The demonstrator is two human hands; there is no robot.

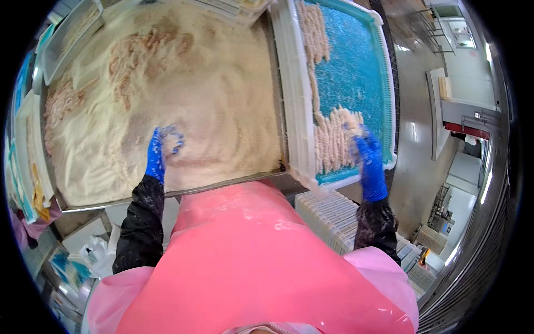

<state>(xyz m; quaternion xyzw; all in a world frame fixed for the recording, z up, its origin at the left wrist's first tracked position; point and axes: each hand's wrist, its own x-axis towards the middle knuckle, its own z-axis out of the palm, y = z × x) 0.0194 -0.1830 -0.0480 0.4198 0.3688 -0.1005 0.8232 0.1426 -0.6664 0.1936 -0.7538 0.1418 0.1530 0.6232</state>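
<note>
My left hand [157,151] is at the flour [228,111], fingers curled but apart. My right hand [367,150] reaches the coated strips [332,142] lined up on the blue tray [356,61]; through the blur I can't tell whether it grips one.

Right of my left hand [156,155], the powder [233,117] lies low and flat, so there is wide room to slide across, up to the metal edge [278,100] and the white wall [298,106] that stand between my two hands and make me lift over. Farther out on the left, lumpy pink pieces [146,58] and a clear bin [53,68] block the way. Beyond the coated strips [334,143] by my right hand [368,153], the blue tray [356,67] has open space.
</note>
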